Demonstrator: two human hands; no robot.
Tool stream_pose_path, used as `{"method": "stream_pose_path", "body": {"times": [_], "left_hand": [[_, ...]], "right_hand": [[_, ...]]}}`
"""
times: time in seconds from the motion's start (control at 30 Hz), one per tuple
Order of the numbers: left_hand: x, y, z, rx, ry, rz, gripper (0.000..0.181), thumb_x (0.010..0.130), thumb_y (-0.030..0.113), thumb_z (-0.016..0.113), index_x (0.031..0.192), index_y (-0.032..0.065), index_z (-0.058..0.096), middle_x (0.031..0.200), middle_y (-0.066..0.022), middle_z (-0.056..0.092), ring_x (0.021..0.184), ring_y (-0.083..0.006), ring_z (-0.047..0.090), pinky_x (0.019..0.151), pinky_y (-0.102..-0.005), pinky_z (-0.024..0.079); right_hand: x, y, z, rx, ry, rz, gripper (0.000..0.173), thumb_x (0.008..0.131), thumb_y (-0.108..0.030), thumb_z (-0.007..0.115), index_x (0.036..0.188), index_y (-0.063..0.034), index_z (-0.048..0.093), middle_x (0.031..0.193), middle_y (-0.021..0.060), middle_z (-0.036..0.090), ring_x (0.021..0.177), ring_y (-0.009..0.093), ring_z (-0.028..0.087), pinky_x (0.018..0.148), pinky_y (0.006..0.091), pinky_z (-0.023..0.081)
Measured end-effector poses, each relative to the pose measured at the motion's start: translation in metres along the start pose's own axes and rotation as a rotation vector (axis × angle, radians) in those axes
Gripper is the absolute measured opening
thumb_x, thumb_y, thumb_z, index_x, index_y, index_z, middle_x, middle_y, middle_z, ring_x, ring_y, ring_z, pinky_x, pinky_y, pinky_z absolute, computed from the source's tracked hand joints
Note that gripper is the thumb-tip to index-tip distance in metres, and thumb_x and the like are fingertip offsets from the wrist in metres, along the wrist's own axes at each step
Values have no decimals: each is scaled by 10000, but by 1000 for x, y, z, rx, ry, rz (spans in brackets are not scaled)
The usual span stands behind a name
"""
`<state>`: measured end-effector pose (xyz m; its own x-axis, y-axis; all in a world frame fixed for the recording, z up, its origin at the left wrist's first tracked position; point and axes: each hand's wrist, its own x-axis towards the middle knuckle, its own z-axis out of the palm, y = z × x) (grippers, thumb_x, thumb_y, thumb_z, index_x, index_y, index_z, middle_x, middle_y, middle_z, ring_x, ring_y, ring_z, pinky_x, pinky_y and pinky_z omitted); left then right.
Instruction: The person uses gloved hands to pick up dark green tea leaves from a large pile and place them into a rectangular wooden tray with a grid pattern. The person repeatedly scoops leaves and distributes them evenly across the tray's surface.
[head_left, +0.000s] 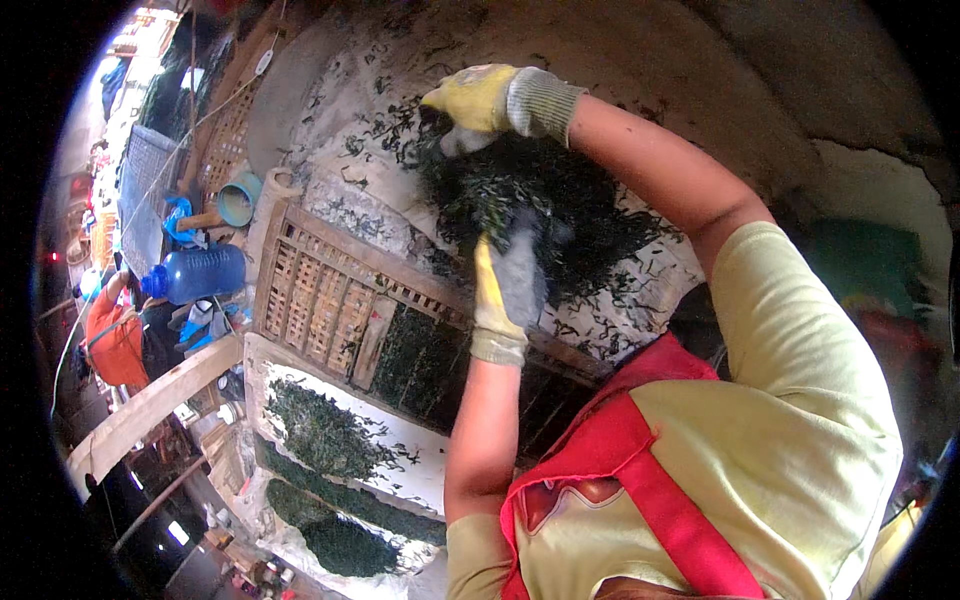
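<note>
A large heap of dark green, twisted leaves (570, 202), which look like tea leaves, lies on a wide, pale, curved surface (390, 172). My left hand (510, 281), in a yellow and grey work glove with a knitted cuff, reaches into the near side of the heap. Its palm side is partly turned up, and its fingertips are blurred among lighter green leaves. On the far side, my right hand (476, 101) wears a matching glove. Its fingers bend down over the heap's far left edge, their tips partly hidden by leaves. Whether either hand grips leaves is unclear.
A wood-framed woven bamboo tray (319, 292) lies left of my left forearm. Below it, more leaves (322, 427) lie on white sheeting. At left are a blue plastic water bottle (202, 274), a round teal container (238, 199) and a wooden beam (165, 401). A cord crosses the upper left.
</note>
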<state>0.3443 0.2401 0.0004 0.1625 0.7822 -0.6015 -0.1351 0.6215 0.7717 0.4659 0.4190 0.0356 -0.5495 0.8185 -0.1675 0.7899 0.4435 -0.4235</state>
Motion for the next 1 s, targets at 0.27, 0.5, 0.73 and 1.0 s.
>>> {"method": "stream_pose_path", "body": {"times": [0.27, 0.5, 0.73, 1.0], "left_hand": [[-38, -37, -12, -84, -284, -136, 286, 898, 190, 557, 1148, 51, 572, 1017, -47, 641, 804, -144, 626, 653, -263, 519], [-64, -18, -37, -331, -184, -159, 408, 886, 328, 566, 1185, 51, 547, 994, -65, 642, 789, -166, 614, 591, -286, 516], [-42, -26, -50, -484, -188, 80, 508, 854, 467, 563, 1243, 149, 488, 1068, -3, 578, 694, -98, 536, 495, -230, 440], [-26, 14, -59, -577, -35, 262, 387, 938, 280, 485, 1286, 110, 474, 1213, -52, 565, 904, -174, 584, 717, -301, 506]], "right_hand": [[43, 23, 213, -300, -66, 1, 371, 825, -276, 521, 1193, -235, 552, 1333, 155, 425, 1263, 386, 365, 757, 485, 521], [83, 79, 112, -111, 65, 103, 703, 726, -166, 663, 1376, -142, 394, 1345, 161, 462, 1194, 307, 496, 935, 401, 461], [-3, 95, 166, -62, -123, 374, 450, 931, -272, 449, 1335, -76, 417, 1254, 161, 509, 1081, 246, 540, 886, 349, 469], [-87, 41, 74, 284, -428, 330, 383, 876, -56, 521, 1256, -29, 487, 1013, 96, 619, 894, 197, 625, 764, 319, 517]]}}
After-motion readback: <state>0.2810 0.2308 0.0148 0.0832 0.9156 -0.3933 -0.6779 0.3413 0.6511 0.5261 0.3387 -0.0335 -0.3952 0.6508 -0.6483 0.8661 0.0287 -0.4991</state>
